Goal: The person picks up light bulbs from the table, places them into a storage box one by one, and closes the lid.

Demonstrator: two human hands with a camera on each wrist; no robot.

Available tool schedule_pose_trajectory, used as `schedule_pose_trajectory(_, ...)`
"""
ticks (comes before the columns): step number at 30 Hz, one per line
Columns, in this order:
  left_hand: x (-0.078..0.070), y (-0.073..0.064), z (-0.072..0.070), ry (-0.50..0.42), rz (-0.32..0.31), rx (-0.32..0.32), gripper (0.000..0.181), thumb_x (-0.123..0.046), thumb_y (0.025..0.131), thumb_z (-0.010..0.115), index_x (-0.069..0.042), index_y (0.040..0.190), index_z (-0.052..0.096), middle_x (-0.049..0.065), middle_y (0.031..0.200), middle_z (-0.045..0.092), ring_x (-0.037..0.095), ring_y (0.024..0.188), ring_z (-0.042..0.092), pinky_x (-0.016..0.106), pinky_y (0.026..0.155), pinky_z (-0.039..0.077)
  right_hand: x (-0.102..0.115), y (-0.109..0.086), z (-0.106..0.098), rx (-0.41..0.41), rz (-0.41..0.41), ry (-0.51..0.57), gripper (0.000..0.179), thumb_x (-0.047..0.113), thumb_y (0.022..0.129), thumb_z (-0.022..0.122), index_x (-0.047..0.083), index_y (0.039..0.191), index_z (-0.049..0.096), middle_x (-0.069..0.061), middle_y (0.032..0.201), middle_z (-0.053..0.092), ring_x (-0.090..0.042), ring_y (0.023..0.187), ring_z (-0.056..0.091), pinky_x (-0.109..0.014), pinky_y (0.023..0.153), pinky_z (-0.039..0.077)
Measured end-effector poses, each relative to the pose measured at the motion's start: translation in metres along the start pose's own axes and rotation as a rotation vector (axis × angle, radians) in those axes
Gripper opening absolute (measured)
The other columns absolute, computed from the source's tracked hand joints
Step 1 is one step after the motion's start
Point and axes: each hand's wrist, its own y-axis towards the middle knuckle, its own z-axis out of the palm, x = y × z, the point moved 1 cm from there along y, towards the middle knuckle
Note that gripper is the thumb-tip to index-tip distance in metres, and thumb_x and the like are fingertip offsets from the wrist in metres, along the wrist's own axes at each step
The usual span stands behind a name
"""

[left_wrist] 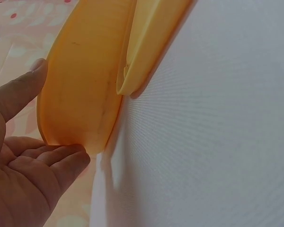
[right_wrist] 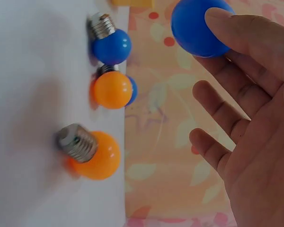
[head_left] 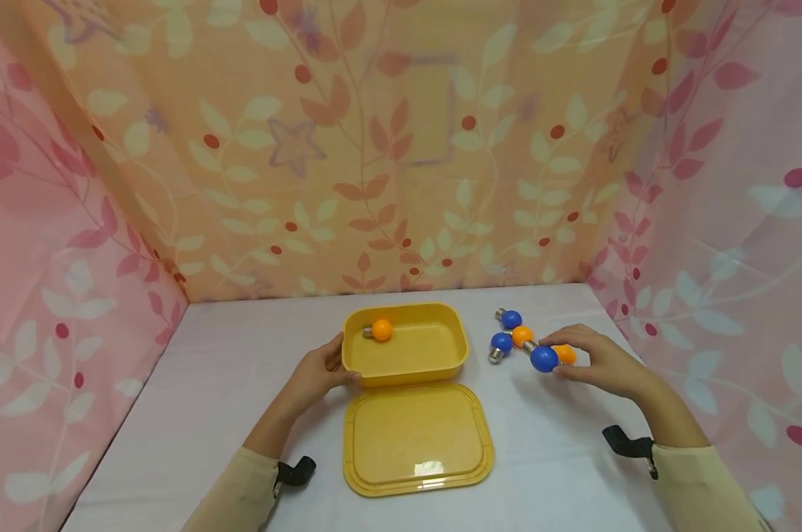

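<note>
bulbs with smooth round globes and ridged, metallic screw bases are spread over a white cloth, which shows fine ribbing up close. one blue bulb is raised off it, pinched between the thumb and fingers of the right hand, its base pointing up and left in the head view; in the right wrist view the remaining fingers are spread and slightly bent. the left hand, well apart from the right, grips the left end of a yellow box, thumb on one side and fingers on the other. that box looks like plastic, shallow, with rounded corners and a thin wall that glows amber at the wrist. inside, toward its back left, an orange bulb lies on its side, base to the left. a flat yellow lid with a raised, grooved border and a bright glare patch lies just in front of the box.

to the right of the box, two more blue bulbs and an orange one lie close together; another orange one is partly covered by the held bulb and fingers. a peach backdrop printed with leaves and red dots hangs behind, with pink side cloths. beige sleeves and black wrist mounts edge the foreground.
</note>
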Motion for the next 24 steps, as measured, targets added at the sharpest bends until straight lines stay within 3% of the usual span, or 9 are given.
schedule_pose_trajectory(7, -0.001, 0.000, -0.001, -0.014, -0.006, 0.003, 0.109, -0.028, 0.083, 0.087, -0.008, 0.164, 0.016, 0.013, 0.167, 0.029, 0.025, 0.150, 0.036, 0.035, 0.115, 0.041, 0.016, 0.036, -0.008, 0.022, -0.058, -0.022, 0.043, 0.029, 0.086, 0.084, 0.031, 0.127, 0.071, 0.002, 0.130, 0.066, -0.027, 0.128, 0.053, -0.063, 0.103, 0.051)
schedule_pose_trajectory(15, -0.001, 0.000, -0.002, -0.007, -0.001, -0.001, 0.106, -0.023, 0.085, 0.086, -0.007, 0.164, 0.016, 0.013, 0.167, 0.029, 0.025, 0.150, 0.036, 0.037, 0.116, 0.040, 0.033, 0.070, -0.012, 0.074, -0.159, -0.018, 0.045, 0.019, 0.087, 0.083, 0.026, 0.129, 0.071, 0.002, 0.129, 0.066, -0.024, 0.124, 0.056, -0.057, 0.104, 0.051)
schedule_pose_trajectory(24, 0.000, 0.002, 0.000, -0.015, -0.012, -0.007, 0.108, -0.025, 0.084, 0.087, -0.008, 0.164, 0.017, 0.011, 0.167, 0.030, 0.022, 0.149, 0.037, 0.035, 0.115, 0.041, 0.046, 0.107, -0.010, 0.163, -0.136, -0.015, 0.039, 0.029, 0.090, 0.081, 0.034, 0.128, 0.070, 0.003, 0.135, 0.064, -0.030, 0.131, 0.054, -0.063, 0.111, 0.044)
